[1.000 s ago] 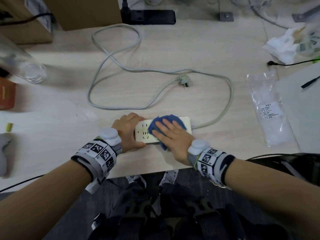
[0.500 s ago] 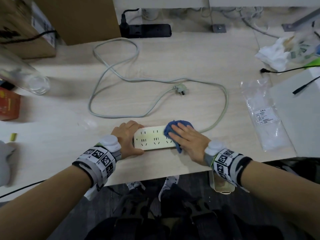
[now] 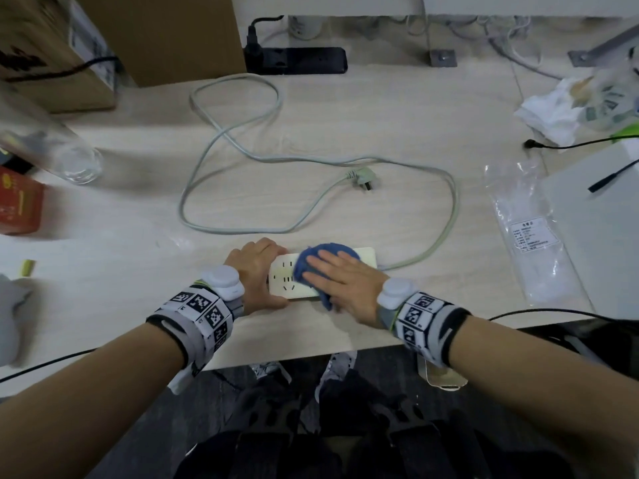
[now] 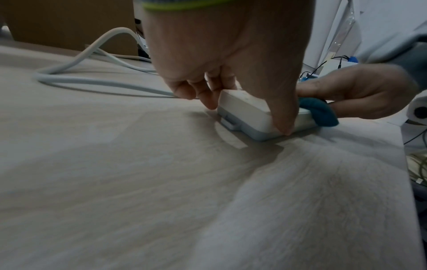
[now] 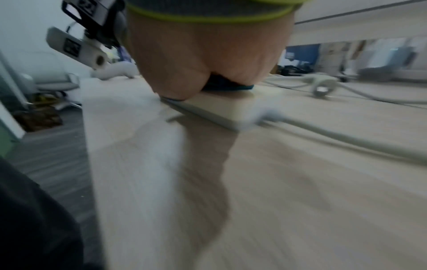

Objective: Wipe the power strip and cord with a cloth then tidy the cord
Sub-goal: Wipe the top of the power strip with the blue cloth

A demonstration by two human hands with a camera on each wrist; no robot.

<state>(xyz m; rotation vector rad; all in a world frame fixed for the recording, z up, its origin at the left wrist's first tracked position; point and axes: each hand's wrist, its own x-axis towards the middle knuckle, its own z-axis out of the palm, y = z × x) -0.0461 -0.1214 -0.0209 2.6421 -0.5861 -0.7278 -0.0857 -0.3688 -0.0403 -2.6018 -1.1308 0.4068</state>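
- strip (image 3: 323, 273): 1 white unit, flat on the desk (image 3: 345, 133) near its front edge. rigid and light by the look of it, so it will likely slide unless you pin it.
- left hand (image 3: 254, 271): your fingers and thumb clamp the strip's left end across its width; in the left wrist view the thumb sits on the near edge.
- right hand (image 3: 340, 283): flat, fingers straight, pressing the cloth (image 3: 320, 259) onto the strip's top, over the middle and right sockets.
- cloth: blue, soft, bunched; it will mould to edges, less so into socket holes.
- cord (image 3: 242, 160): grey, leaves the strip's right end, lies in loose loops behind it; springy, so take it near the strip and feed it through the cloth.
- plug (image 3: 361, 176): lying free mid-desk, not in any socket.
- progress: top face under wipe; cord not yet tidied.
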